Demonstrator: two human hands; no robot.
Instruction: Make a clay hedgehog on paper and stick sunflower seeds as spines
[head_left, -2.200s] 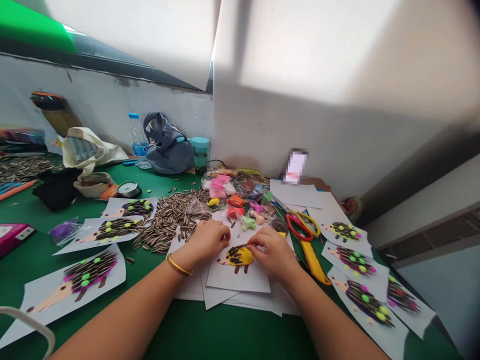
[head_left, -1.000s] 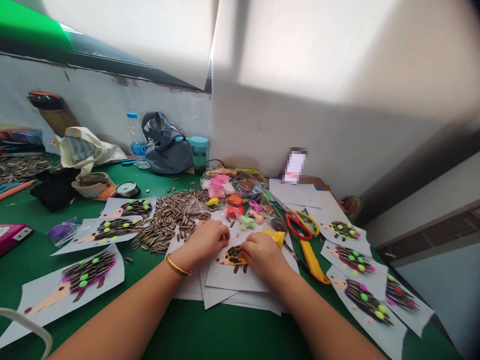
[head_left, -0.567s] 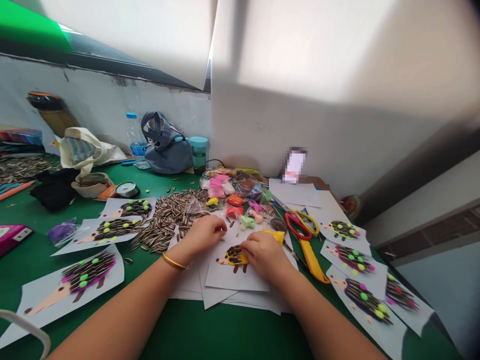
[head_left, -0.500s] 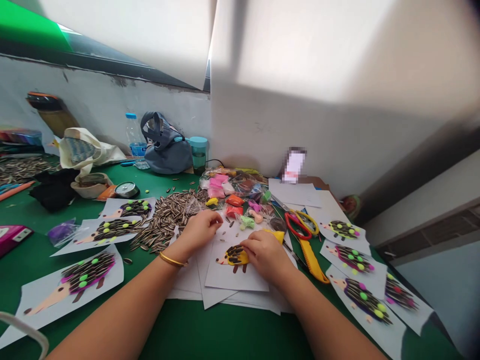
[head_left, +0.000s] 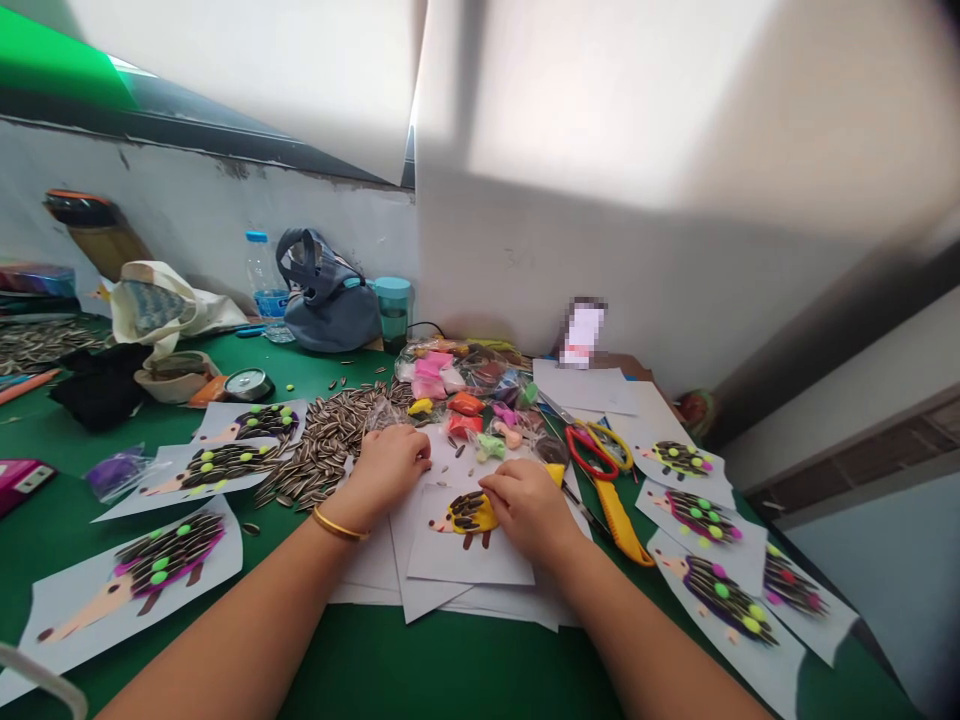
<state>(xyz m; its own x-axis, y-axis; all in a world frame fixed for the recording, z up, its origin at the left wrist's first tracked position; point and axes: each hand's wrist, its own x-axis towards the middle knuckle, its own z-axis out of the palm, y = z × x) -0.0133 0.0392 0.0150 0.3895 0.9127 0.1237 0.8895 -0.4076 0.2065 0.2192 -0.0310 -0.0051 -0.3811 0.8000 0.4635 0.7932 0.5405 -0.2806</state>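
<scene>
A small hedgehog picture lies in front of me on white paper [head_left: 442, 565]: its yellow clay body [head_left: 484, 513] carries rows of dark sunflower seeds, with a pale face and brown legs. My right hand [head_left: 529, 510] covers its rear end, thumb and fingers pinched on a sunflower seed at the upper back. Left of the picture, my left hand [head_left: 394, 468] rests on the sheets with fingers curled together; anything inside them is hidden. Beside that hand spreads a pile of striped sunflower seeds [head_left: 319, 440]. Yellow clay [head_left: 555, 474] shows behind my right hand.
Bagged coloured clay [head_left: 465, 403] sits behind the papers. Scissors with red handles [head_left: 592, 450] and a yellow utility knife [head_left: 624, 525] lie at the right. Seed-covered hedgehog pictures flank both sides, including one on the left [head_left: 169, 558]. A blue bag [head_left: 330, 305] stands against the wall.
My left hand has drawn back slightly to the left and its fingers have curled in more. My right hand keeps its pinch on the hedgehog. The view has shifted a little.
</scene>
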